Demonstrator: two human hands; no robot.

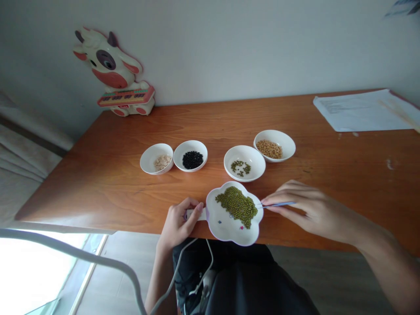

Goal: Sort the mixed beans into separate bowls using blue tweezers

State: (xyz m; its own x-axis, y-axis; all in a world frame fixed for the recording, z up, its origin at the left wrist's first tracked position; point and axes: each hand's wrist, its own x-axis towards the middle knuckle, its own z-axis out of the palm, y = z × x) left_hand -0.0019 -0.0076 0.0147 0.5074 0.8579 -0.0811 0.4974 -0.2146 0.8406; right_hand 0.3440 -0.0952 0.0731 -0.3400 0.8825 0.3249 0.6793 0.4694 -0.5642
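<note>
My left hand (180,223) is closed round the short handle of a white flower-shaped dish (218,225) at the table's front edge. A heap of green mung beans (238,203) lies in the dish. Between the thumb and fingers of my right hand (302,208) are thin blue tweezers (280,204), their tips at the dish's right side among the beans. Whether the tips grip a bean is too small to tell. Just behind the dish stands a white bowl (229,159) with a few mung beans in it.
Further bowls stand on the wooden table (114,175): one of pale flakes (162,162), one of black beans (192,160), one of tan soybeans (269,149). A cow toy keyboard (126,96) is at back left, paper sheets (364,109) at back right. A cable (98,260) hangs in front.
</note>
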